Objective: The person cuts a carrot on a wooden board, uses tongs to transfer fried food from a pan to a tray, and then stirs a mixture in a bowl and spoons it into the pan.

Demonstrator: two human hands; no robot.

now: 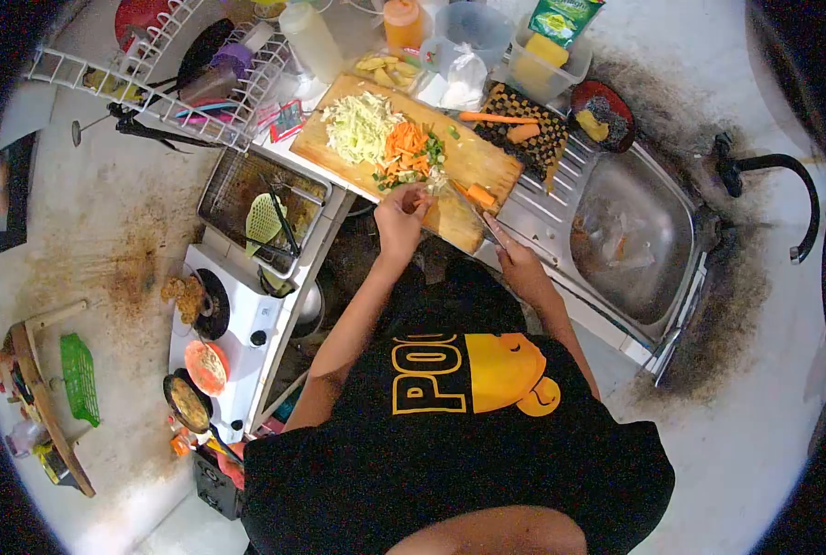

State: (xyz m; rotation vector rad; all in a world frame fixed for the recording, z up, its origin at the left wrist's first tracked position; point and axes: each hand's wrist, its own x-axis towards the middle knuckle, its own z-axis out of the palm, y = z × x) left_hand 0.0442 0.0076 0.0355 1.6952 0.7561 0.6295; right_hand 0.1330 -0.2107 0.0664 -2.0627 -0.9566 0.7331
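Observation:
A wooden cutting board (339,157) lies on the counter ahead of me, holding shredded cabbage (359,128), cut carrot pieces (403,146) and chopped green leaves (434,150). My left hand (402,220) is at the board's near edge, fingers curled together beside small pale pieces (437,179); what they hold, if anything, is too small to make out. In my right hand (521,268) is a knife (492,231), its blade pointing up and left over the board. Close to the blade, a chunk of carrot (480,194) rests on the wood.
Right of the board are a checkered cloth (547,148) with carrots on it and a steel sink (635,240) under a black faucet (783,165). At left stand a fryer basket (223,190), a stove (246,305) with a pan (189,402), and a white dish rack (154,97).

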